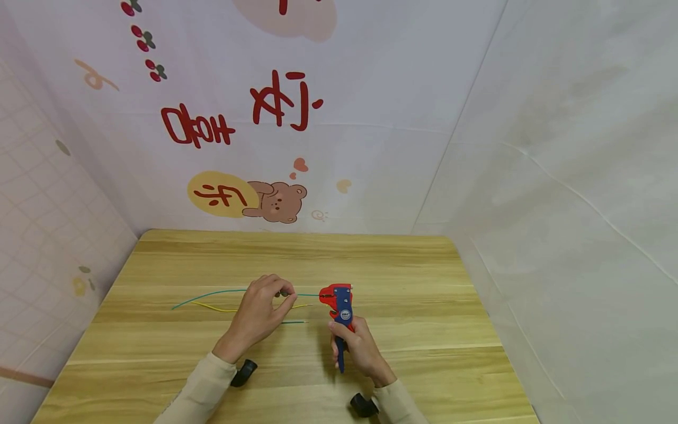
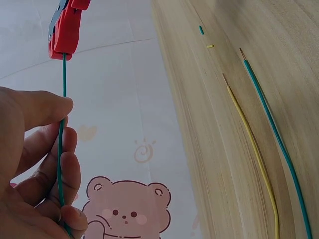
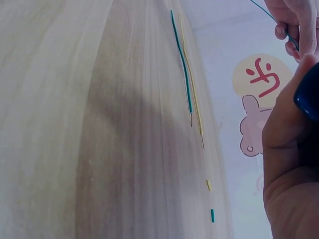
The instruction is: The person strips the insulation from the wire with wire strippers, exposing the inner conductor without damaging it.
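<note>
My left hand (image 1: 256, 312) pinches a thin green wire (image 2: 64, 79) between thumb and forefinger, the other fingers curled along it. From there one end runs right into the red nose of a wire stripper (image 1: 343, 301), and the tail trails off to the left. My right hand (image 1: 361, 347) grips the stripper's blue-and-red handles, holding it upright with its nose facing left. In the right wrist view a dark handle end (image 3: 308, 94) shows in this hand. The wire's tip is hidden inside the stripper's red nose.
On the wooden table (image 1: 424, 330) lie a yellow wire (image 2: 255, 147) and another green wire (image 2: 280, 137), each with a bare copper end. Small cut pieces of green insulation (image 2: 201, 30) and yellow insulation (image 2: 210, 46) lie beyond them. Printed cloth walls (image 1: 371, 147) stand around the table.
</note>
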{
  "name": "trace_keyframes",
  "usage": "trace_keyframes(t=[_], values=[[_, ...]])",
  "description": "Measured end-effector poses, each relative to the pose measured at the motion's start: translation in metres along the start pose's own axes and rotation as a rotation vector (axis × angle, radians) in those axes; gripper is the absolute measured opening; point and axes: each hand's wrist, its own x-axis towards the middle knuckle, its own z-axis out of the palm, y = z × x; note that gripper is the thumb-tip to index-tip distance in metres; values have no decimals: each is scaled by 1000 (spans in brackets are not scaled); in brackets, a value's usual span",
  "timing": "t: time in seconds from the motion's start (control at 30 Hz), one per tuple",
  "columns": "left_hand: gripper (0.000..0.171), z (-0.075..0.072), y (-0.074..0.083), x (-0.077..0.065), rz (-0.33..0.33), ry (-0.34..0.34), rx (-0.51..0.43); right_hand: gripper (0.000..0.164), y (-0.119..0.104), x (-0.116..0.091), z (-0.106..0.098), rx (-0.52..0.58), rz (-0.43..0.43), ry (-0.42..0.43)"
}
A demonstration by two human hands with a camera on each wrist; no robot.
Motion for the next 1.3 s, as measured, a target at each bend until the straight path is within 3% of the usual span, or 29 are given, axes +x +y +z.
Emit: trace_keyframes(t=[0.4,0.7,1.3], values=[[19,0,0,-1,3,1,1,52,2,0,1,1,7,7],[19,2,2,-2,-1,-17,9,50,4,2,2,-23,24,118],[18,-3,2,-1,-8,-22,-9,49,1,2,3,-7,-6,98]])
